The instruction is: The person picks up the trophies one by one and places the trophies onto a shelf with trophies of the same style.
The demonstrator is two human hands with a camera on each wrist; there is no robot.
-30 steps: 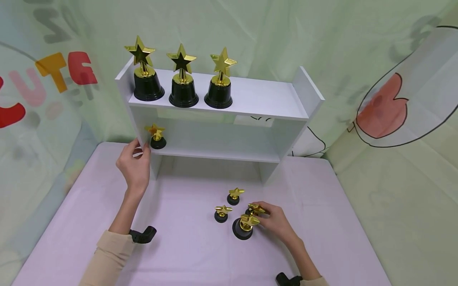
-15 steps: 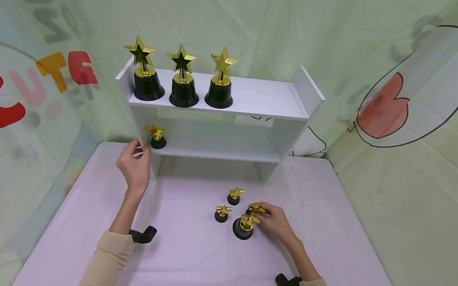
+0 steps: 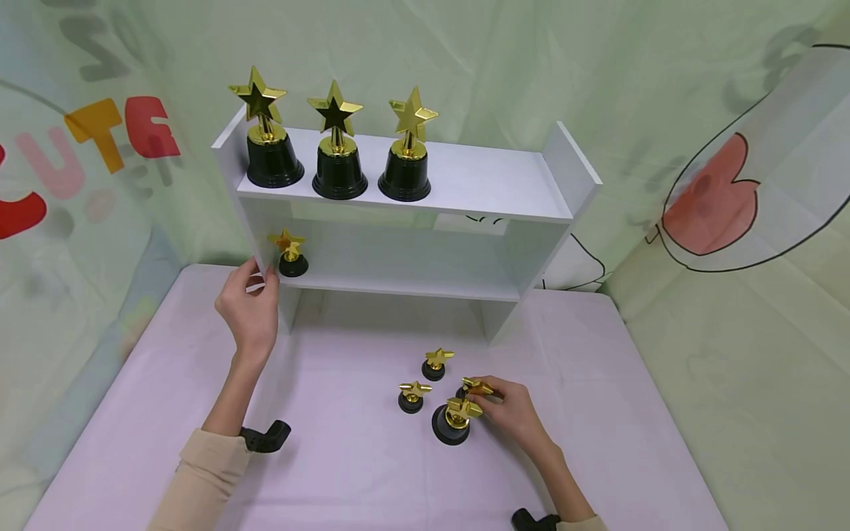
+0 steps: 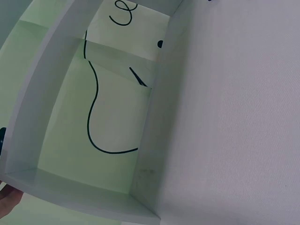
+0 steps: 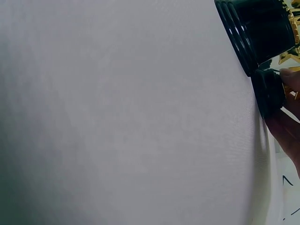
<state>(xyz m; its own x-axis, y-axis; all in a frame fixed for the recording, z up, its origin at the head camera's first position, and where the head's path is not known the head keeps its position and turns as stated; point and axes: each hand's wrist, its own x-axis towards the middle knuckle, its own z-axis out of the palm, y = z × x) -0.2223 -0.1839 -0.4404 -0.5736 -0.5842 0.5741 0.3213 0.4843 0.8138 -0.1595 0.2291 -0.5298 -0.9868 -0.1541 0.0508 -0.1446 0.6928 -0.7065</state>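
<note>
My left hand (image 3: 251, 310) pinches the front edge of the left side panel of a white shelf (image 3: 398, 254), beside the middle board. In the left wrist view only its fingertips (image 4: 9, 200) show, at the panel's edge. With thumb and fingers my right hand (image 3: 514, 413) holds a small gold star trophy (image 3: 477, 387), whose black base (image 5: 269, 93) is at the tablecloth in the right wrist view. A larger star trophy (image 3: 453, 424) stands just in front of it. Two more small trophies, one nearer (image 3: 412, 398) and one farther (image 3: 434, 365), stand to the left.
On the top board stand three large star trophies: a left one (image 3: 274, 158), a middle one (image 3: 340, 169) and a right one (image 3: 406, 169). One small trophy (image 3: 292, 258) sits at the middle board's left end. A pale tablecloth (image 3: 358, 472) covers the table; printed curtains hang behind.
</note>
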